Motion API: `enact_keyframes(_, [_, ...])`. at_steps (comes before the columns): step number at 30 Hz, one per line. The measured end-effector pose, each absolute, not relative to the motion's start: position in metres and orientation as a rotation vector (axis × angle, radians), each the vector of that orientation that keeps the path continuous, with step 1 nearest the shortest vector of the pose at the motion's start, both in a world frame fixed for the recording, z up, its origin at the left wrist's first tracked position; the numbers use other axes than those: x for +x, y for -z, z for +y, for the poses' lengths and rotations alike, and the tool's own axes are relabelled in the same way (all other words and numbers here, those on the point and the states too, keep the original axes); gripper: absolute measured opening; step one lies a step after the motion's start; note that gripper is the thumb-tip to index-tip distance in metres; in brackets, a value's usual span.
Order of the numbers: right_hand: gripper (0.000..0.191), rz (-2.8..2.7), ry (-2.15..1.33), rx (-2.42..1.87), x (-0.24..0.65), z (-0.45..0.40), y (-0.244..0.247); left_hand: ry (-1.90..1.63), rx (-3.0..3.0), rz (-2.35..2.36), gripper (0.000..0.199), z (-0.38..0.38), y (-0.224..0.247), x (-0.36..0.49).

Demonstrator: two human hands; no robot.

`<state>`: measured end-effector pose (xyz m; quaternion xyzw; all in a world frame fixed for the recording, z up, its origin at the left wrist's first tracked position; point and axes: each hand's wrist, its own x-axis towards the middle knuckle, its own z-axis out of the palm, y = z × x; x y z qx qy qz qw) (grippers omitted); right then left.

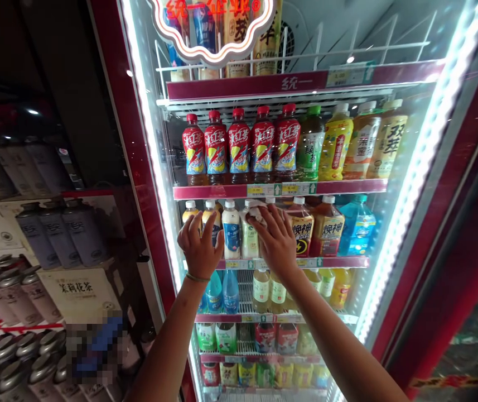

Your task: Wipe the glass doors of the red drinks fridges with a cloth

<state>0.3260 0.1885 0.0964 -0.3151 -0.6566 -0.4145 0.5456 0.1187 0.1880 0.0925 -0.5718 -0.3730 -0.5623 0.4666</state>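
In front of a lit drinks fridge (264, 190), both my arms reach up to the third shelf's height. My left hand (200, 243) is open with its fingers apart, over the white-capped bottles at the left. It holds nothing, and seems to rest on the fridge's glass front. My right hand (276, 237) presses a crumpled white cloth (257, 215) under its fingers, close to the glass; whether it is cloth or tissue is hard to tell. Behind the hands stand a white milk-tea bottle (231, 234) and a pale green bottle (250, 237).
Red-capped tea bottles (239, 142) line the shelf above, and several drinks fill the lower shelves. A glowing sign (213, 56) hangs at the top. Bright light strips (150, 123) edge both sides. To the left stand stacked grey bottles (50, 234) and a white carton (82, 293).
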Motion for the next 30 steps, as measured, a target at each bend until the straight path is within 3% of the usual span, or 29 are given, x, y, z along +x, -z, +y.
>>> enact_keyframes(30, [0.069,-1.618,0.967,-0.693,0.298,0.19,-0.097,1.413,-1.407,-0.858,0.045,0.199,-0.082,0.106])
